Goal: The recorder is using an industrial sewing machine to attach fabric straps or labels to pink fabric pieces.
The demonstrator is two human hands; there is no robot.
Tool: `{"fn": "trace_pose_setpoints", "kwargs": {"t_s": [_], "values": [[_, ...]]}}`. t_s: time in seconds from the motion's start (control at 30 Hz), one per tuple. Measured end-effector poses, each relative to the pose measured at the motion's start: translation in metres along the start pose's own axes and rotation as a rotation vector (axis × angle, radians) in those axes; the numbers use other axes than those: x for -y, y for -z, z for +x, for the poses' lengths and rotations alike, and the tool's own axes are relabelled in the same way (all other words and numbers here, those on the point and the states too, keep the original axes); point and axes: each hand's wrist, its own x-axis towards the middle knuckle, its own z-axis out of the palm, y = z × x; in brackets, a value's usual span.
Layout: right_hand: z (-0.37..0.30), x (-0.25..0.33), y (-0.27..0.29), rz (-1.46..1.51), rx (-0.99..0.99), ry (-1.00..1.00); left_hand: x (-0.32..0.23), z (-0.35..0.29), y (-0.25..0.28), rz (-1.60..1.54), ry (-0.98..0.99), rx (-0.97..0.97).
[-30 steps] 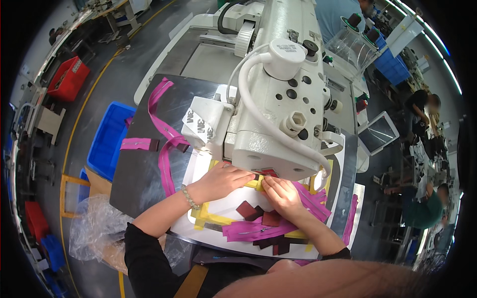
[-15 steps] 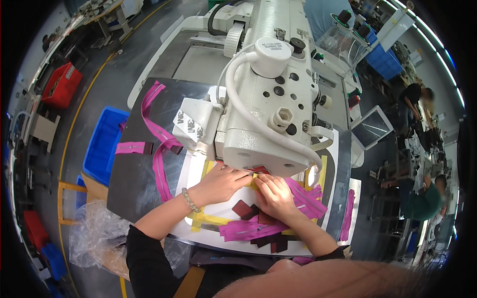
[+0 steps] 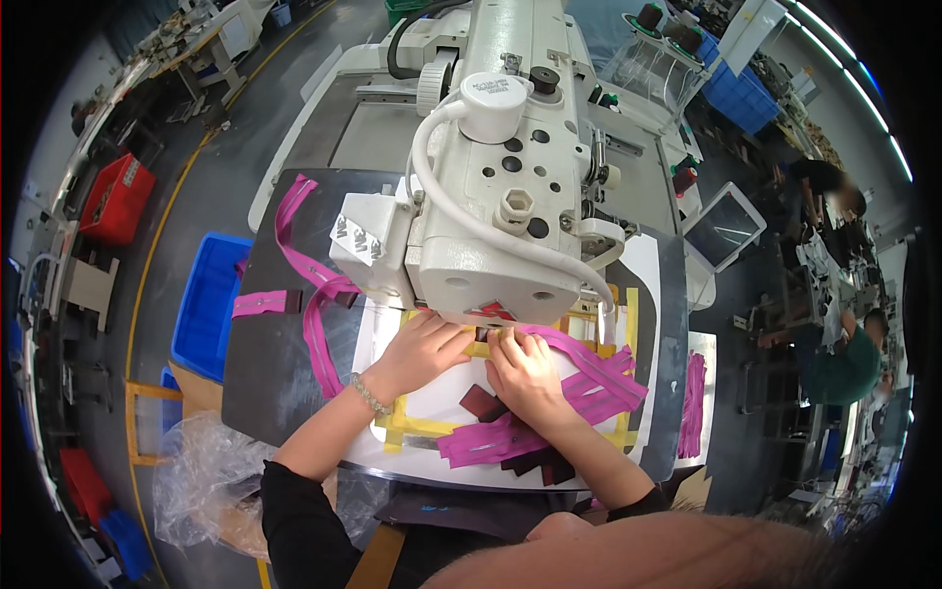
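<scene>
Under the head of a white industrial sewing machine (image 3: 500, 260), my two hands meet at a small dark brown patch (image 3: 482, 335). The fingers of my left hand (image 3: 422, 353) are bent and pressed at the patch's left side. My right hand (image 3: 527, 371) pinches at its right side, fingers curled. What lies under the fingertips is partly hidden. Beneath, a white template plate (image 3: 456, 402) carries yellow tape strips (image 3: 422, 426). Magenta zippers (image 3: 481, 442) lie across it near my right wrist, with a dark red patch (image 3: 481, 401) and several dark pieces (image 3: 535, 464) beside them.
More magenta zippers (image 3: 319, 348) curl over the dark table (image 3: 260, 383) on the left. A blue bin (image 3: 208, 304) and a crumpled clear plastic bag (image 3: 201, 481) are beyond. At right stand a screen (image 3: 724, 228) and a bundle of magenta zippers (image 3: 692, 404). Other people work farther right.
The dark brown patch now shows between my fingertips. My right hand has drawn its fingers closer together, and the view has shifted slightly.
</scene>
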Motion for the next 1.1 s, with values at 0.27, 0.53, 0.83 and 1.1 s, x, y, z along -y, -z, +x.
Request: {"fn": "trace_pose_setpoints", "kwargs": {"t_s": [0.27, 0.53, 0.83, 1.1], "values": [[-0.004, 0.001, -0.013, -0.043, -0.069, 0.008, -0.012, -0.006, -0.006, 0.043, 0.142, 0.016], [-0.007, 0.000, -0.014, -0.065, -0.106, -0.002, -0.032, -0.004, -0.013, 0.166, 0.214, 0.078], [-0.006, -0.002, -0.014, -0.029, -0.105, -0.002, -0.037, 0.007, -0.009, 0.238, 0.212, 0.110], [-0.007, 0.000, -0.009, -0.028, -0.093, -0.006, -0.038, 0.005, -0.010, 0.268, 0.216, 0.088]]}}
